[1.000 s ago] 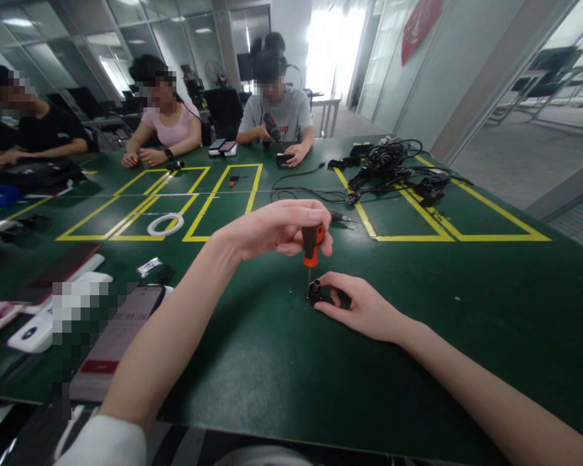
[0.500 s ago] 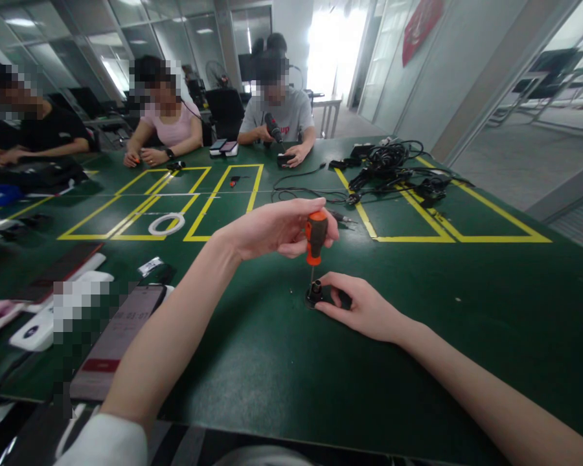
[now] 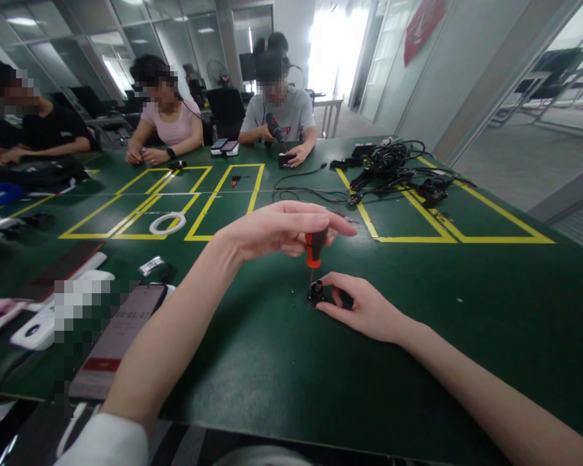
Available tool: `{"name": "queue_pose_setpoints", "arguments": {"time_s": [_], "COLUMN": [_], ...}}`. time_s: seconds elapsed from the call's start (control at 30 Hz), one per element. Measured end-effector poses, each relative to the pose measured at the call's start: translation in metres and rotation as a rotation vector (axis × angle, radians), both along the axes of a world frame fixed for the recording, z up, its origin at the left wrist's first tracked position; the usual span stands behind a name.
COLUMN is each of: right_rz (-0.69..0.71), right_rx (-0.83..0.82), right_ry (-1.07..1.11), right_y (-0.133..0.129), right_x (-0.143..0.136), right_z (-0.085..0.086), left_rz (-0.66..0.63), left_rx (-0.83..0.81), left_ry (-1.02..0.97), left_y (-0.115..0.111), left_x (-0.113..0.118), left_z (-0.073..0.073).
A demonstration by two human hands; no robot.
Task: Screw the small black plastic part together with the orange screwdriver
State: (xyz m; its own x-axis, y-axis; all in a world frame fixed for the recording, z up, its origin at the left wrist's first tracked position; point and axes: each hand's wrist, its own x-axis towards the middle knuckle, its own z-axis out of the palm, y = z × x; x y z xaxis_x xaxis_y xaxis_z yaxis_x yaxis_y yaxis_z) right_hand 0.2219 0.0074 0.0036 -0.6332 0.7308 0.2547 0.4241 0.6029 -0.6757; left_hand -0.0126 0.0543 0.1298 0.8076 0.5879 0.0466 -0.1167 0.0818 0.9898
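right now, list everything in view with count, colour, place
table: one, green, spanning view
outlines: several, yellow, on table
round part: one, black, on table, centre
screwdriver: one, orange and black, near upright at round part
ring: one, white, left of centre
cable pile: one, black, far right
flat devices: several, grey, dark and white, near left
co-workers: at least three; black, pink and grey tops; far side
drill: one, dark, far side
chairs: several, black, background
banner: one, red, upper right
left grip: one, bare, on screwdriver handle
right grip: one, bare, at round part
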Motion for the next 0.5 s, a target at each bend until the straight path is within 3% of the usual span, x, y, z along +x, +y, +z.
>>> {"name": "queue_pose_setpoints", "arguments": {"time_s": [0.3,0.5], "right_rz": [-0.001,0.0], "right_rx": [-0.003,0.024], "right_ry": [-0.018,-0.008], "right_y": [0.0003,0.0002], "right_x": [0.0005,0.0012], "right_z": [-0.0003,-0.0009], "left_rz": [-0.061,-0.023], "left_rx": [-0.04,-0.049], "left_ry": [-0.005,-0.028], "left_y": [0.0033,0.0013], "left_x": [0.0028,0.0018], "left_z": [0.0022,0.001]}}
